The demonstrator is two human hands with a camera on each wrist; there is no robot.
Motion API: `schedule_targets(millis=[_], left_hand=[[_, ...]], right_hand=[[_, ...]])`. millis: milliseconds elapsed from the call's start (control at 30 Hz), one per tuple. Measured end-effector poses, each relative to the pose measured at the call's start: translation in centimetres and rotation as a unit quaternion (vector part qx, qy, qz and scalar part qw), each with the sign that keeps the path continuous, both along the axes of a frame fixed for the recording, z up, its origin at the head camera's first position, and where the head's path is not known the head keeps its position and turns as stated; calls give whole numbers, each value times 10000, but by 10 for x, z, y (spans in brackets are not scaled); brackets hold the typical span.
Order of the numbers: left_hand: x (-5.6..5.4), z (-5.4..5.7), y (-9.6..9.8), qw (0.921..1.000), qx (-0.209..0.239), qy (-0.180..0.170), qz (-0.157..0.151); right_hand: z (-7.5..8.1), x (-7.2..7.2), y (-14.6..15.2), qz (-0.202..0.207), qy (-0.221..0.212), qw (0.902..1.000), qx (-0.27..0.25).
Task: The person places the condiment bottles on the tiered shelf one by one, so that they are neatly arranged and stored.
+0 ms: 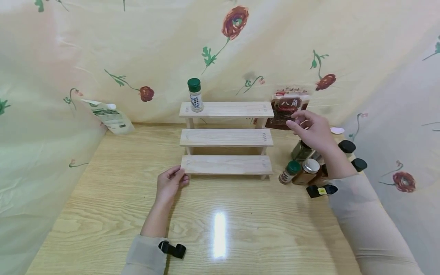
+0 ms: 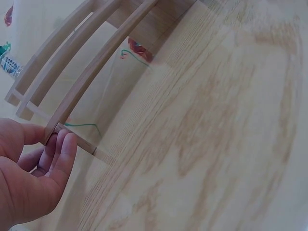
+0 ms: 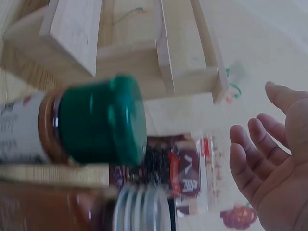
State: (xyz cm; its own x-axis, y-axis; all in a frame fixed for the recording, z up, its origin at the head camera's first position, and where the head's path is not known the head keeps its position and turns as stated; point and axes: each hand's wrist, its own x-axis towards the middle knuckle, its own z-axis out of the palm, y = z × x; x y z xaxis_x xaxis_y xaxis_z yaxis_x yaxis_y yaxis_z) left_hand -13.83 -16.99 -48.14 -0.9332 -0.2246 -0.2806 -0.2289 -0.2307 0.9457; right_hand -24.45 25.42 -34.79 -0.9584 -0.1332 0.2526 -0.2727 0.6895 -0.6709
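My left hand (image 1: 169,184) pinches the shelf (image 1: 226,136); my right hand (image 1: 314,131), fingers (image 3: 243,168) half open, holds nothing near the bag (image 1: 283,109).

Bright head view, white glare (image 1: 219,235) on tabletop (image 1: 103,194); dimmer wrist views, blurred green cap (image 3: 98,122), bowed shelf boards (image 2: 81,87)

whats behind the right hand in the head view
Behind the right hand is a brown pouch, with the flowered backdrop beyond. The pouch's left and upper parts show; the hand covers its lower right part, hidden from that view.
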Motion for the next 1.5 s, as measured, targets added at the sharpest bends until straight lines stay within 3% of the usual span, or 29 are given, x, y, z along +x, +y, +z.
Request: schedule_targets(millis=[433, 1033, 1300, 1500], left_hand=[[0, 2, -1, 9999, -40, -106, -45], [1, 3, -2, 9998, -49, -136, -110], [1, 2, -2, 9999, -48, -99, -102], [1, 1, -1, 9999, -27, -79, -67]], right_hand=[[-4, 3, 39, -31, -421, 9953, 873], [-13, 3, 66, -12, -728, 9879, 1367], [-16, 2, 70, 20, -1224, 9735, 1932], [-20, 1, 70, 104, -1457, 9704, 1925]])
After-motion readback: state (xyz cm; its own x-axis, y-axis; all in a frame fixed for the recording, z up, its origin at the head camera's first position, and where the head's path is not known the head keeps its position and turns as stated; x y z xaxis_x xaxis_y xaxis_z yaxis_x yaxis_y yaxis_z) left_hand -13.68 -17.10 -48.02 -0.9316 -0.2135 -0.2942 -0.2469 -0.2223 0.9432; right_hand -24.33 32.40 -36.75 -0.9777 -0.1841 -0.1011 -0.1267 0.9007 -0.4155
